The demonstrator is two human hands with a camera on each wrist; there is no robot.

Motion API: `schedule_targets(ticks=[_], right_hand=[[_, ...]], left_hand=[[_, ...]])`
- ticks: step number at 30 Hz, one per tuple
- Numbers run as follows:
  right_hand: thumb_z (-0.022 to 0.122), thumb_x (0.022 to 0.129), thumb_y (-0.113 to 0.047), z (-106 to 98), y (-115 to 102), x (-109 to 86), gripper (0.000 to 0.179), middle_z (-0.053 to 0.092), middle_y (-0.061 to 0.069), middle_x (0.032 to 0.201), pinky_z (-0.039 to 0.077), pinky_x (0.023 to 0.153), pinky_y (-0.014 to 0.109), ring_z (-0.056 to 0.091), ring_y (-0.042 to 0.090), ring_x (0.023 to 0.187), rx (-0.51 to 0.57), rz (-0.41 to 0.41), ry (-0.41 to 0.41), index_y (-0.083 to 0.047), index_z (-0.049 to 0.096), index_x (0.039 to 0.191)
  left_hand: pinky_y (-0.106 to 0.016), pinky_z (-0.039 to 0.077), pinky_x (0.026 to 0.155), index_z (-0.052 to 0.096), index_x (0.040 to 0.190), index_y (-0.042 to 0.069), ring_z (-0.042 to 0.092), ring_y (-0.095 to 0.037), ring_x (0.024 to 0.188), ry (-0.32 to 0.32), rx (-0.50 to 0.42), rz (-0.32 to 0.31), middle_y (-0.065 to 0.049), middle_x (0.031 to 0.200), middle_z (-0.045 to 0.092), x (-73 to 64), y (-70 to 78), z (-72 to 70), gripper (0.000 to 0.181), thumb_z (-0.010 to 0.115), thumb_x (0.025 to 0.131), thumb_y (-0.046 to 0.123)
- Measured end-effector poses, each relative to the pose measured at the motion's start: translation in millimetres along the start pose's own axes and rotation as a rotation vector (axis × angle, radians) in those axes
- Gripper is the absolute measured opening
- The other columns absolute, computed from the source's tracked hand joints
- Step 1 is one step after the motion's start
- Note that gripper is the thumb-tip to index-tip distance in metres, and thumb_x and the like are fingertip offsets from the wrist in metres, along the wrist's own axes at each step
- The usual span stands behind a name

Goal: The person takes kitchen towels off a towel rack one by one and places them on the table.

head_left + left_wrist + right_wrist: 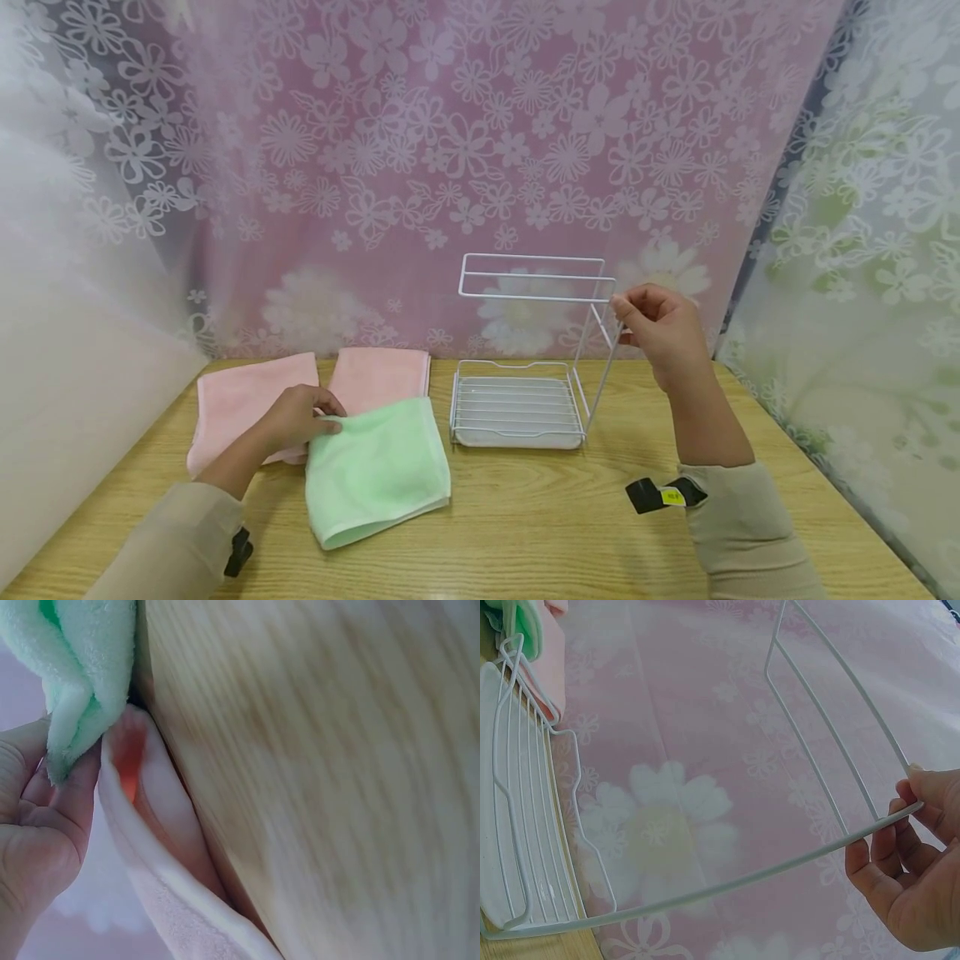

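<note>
A folded green towel (378, 467) lies on the table, partly over a folded pink towel (381, 377). My left hand (300, 421) pinches the green towel's upper left corner; the left wrist view shows that corner (79, 724) between thumb and fingers. Another folded pink towel (251, 396) lies beneath and left of this hand. On the right stands a white wire rack (536, 277) with an upper frame and a slatted base over a white tray (517, 439). With thumb and fingers, my right hand (663, 333) grips the rack's upper right corner, also seen in the right wrist view (919, 859).
The wood-grain table (525, 525) reaches back to a pink floral curtain (465, 150). Pale sheeting (90, 317) hangs at the left, and a flowered sheet (877, 292) at the right. Black straps (663, 495) sit at both wrists.
</note>
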State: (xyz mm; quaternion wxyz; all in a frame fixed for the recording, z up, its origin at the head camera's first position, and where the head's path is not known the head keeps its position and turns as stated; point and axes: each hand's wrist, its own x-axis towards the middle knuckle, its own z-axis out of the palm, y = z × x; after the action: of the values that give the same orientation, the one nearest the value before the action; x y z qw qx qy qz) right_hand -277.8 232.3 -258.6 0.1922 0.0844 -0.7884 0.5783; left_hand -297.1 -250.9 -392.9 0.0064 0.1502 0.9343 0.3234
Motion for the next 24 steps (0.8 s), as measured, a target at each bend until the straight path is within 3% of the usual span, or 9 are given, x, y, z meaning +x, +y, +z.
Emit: schedule_targets(ticks=[8, 15, 24], right_hand=[[0.065, 0.095, -0.031, -2.0, -2.6, -0.6, 0.028, 0.057, -0.002, 0.082, 0.056, 0.065, 0.025, 0.055, 0.019, 0.082, 0.013, -0.004, 0.001, -0.003, 0.064, 0.095], [0.065, 0.095, -0.032, -2.6, -2.3, -2.2, 0.026, 0.058, -0.001, 0.083, 0.056, 0.066, 0.025, 0.056, 0.014, 0.081, 0.011, 0.003, -0.004, -0.006, 0.064, 0.094], [0.065, 0.095, -0.032, 1.3, -0.6, -3.4, 0.035, 0.058, 0.001, 0.086, 0.056, 0.066, 0.023, 0.057, 0.015, 0.078, 0.008, 0.013, 0.017, 0.003, 0.062, 0.100]], left_hand=[[-0.039, 0.055, 0.078, 0.074, 0.090, 0.015, 0.063, -0.023, 0.091, -0.044, 0.007, 0.057, 0.003, 0.091, 0.067, -1.4, 7.4, 3.8, 0.009, 0.078, 0.083, 0.014], [-0.039, 0.054, 0.076, 0.073, 0.090, 0.013, 0.061, -0.019, 0.084, 0.008, 0.027, 0.003, 0.003, 0.089, 0.067, -0.7, 4.4, 4.6, 0.011, 0.080, 0.082, 0.017], [-0.045, 0.053, 0.083, 0.073, 0.095, 0.013, 0.063, -0.027, 0.094, 0.028, 0.027, -0.022, 0.000, 0.096, 0.068, -8.6, 1.8, 5.6, 0.017, 0.081, 0.082, 0.021]])
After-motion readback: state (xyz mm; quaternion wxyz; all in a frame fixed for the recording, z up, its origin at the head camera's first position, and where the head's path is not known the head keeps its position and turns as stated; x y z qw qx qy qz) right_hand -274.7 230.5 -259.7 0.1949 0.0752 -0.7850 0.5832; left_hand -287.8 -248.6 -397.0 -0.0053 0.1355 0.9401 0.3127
